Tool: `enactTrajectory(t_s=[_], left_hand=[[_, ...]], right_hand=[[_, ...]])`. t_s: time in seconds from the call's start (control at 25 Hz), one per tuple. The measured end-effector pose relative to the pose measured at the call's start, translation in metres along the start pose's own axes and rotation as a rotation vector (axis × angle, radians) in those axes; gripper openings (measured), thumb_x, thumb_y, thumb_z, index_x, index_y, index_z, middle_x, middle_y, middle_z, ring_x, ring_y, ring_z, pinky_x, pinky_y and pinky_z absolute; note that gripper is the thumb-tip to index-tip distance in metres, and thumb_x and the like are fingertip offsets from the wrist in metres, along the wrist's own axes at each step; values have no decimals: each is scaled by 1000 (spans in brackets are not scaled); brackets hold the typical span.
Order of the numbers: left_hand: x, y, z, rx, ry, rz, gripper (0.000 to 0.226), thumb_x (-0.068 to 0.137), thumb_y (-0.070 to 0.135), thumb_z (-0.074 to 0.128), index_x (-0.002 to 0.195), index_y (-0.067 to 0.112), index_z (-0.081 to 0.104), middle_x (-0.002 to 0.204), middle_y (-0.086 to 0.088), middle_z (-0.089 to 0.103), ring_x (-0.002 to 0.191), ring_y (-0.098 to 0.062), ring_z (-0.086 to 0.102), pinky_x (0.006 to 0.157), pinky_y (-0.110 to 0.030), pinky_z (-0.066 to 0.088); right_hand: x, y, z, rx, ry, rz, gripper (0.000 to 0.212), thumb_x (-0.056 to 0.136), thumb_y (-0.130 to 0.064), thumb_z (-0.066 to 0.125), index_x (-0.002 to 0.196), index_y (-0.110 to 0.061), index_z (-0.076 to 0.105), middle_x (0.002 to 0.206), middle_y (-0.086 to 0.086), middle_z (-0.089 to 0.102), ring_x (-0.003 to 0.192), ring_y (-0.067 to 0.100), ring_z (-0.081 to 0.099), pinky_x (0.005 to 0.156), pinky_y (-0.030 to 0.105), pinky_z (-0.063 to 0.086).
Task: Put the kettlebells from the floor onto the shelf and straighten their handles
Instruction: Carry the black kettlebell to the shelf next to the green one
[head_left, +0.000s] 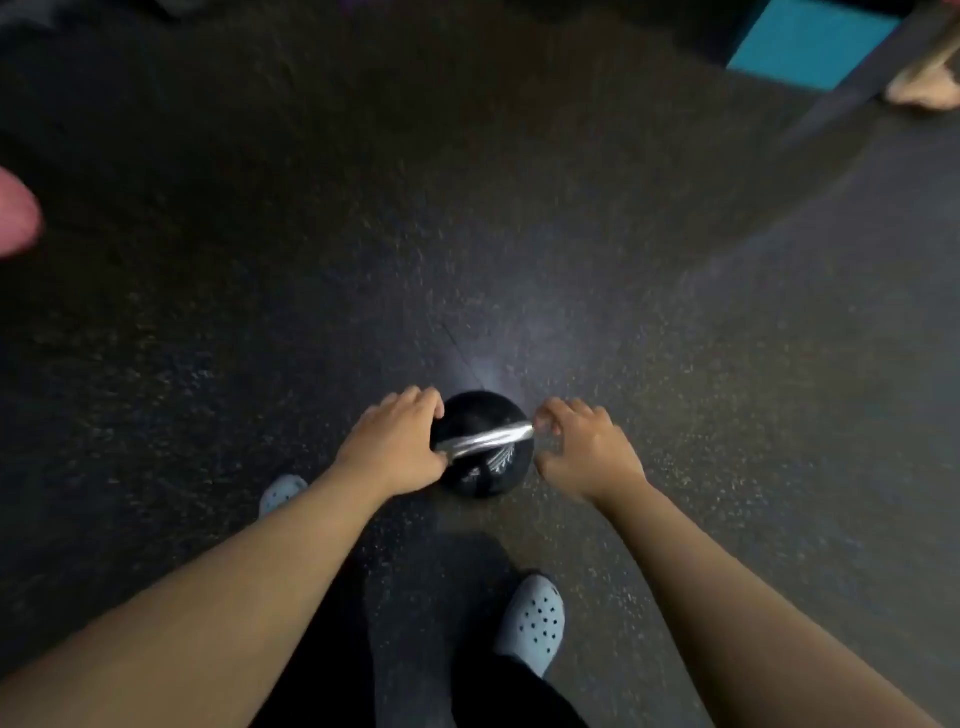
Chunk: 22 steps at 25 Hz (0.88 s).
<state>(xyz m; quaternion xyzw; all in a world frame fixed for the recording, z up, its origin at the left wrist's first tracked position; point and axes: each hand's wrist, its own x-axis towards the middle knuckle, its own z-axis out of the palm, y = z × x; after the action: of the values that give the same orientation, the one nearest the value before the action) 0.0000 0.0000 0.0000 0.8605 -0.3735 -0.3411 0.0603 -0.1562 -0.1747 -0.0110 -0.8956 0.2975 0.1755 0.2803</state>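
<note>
A black kettlebell (480, 415) with a silver handle (485, 440) stands on the dark speckled floor just in front of my feet. My left hand (395, 441) is closed over the handle's left end, thumb tucked under the bar. My right hand (584, 449) is at the handle's right end. Its fingers are curled and its thumb is apart, with the fingertips touching the bar's tip but not wrapped round it. The view is motion-blurred. No shelf is in view.
My two feet in pale grey clogs, one (532, 621) and the other (283, 491), stand behind the kettlebell. At the top right are a teal block (810, 41), a dark slanted bar (862, 83) and another person's bare foot (924, 85). A pink blur (15, 218) sits at the left edge.
</note>
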Motion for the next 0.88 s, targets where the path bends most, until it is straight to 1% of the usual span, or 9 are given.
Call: enactTrajectory(t_s=[0.16, 0.24, 0.28, 0.36, 0.44, 0.56, 0.68, 0.8, 0.88], left_hand=[[62, -30, 75, 32, -79, -9, 55, 75, 29, 74, 122, 20, 47, 121, -1, 52, 113, -23, 51, 95, -39, 45], [84, -44, 111, -22, -126, 28, 46, 79, 32, 74, 116, 18, 51, 118, -1, 53, 110, -21, 51, 92, -37, 45], [91, -48, 122, -78, -152, 58, 37, 82, 33, 72, 109, 17, 54, 113, 0, 54, 105, -19, 53, 86, -34, 46], [102, -59, 134, -242, -221, 61, 22, 86, 32, 71, 94, 17, 57, 101, 4, 59, 89, -15, 58, 68, -26, 44], [103, -65, 133, -312, -292, 80, 15, 86, 27, 71, 85, 21, 57, 89, 4, 62, 79, -15, 62, 60, -24, 41], [95, -75, 98, -289, -304, 99, 15, 86, 23, 69, 79, 26, 56, 79, 6, 59, 70, -10, 60, 57, -22, 38], [87, -83, 35, -306, -216, 102, 26, 82, 21, 68, 63, 26, 51, 63, 6, 55, 56, -10, 53, 52, -23, 37], [72, -94, -41, -299, -122, 119, 31, 78, 23, 67, 55, 24, 47, 55, 6, 50, 50, -13, 51, 47, -26, 36], [61, -111, -92, -296, -34, 105, 31, 77, 26, 67, 54, 24, 47, 54, 6, 51, 49, -14, 52, 45, -28, 37]], right_hand=[[64, 19, 71, -183, -65, 12, 55, 80, -32, 61, 132, -24, 45, 127, 8, 47, 115, 33, 46, 93, 48, 48], [91, 35, 105, -236, -131, 3, 51, 82, -31, 63, 131, -23, 49, 130, 7, 47, 120, 31, 45, 96, 46, 48], [98, 41, 110, -224, -146, -4, 44, 83, -30, 65, 125, -21, 55, 127, 7, 51, 118, 30, 48, 94, 45, 49], [115, 42, 119, -165, -165, -11, 26, 83, -23, 69, 108, -18, 63, 109, 6, 61, 104, 28, 59, 82, 37, 51], [116, 33, 118, -172, -234, -51, 17, 84, -15, 68, 101, -16, 65, 98, 4, 64, 89, 22, 64, 74, 29, 50], [109, 1, 98, -121, -264, -70, 9, 83, -13, 69, 91, -15, 68, 85, 3, 69, 78, 18, 67, 70, 27, 55], [106, -43, 59, 19, -230, -17, 6, 76, -13, 70, 82, -15, 69, 72, 2, 69, 64, 17, 67, 53, 23, 52], [109, -100, 13, 120, -152, -45, 6, 72, -15, 69, 77, -13, 72, 67, 4, 71, 60, 20, 68, 50, 24, 51], [123, -148, -18, 115, -99, -90, 9, 71, -16, 68, 76, -11, 73, 65, 6, 70, 59, 22, 67, 51, 27, 51]])
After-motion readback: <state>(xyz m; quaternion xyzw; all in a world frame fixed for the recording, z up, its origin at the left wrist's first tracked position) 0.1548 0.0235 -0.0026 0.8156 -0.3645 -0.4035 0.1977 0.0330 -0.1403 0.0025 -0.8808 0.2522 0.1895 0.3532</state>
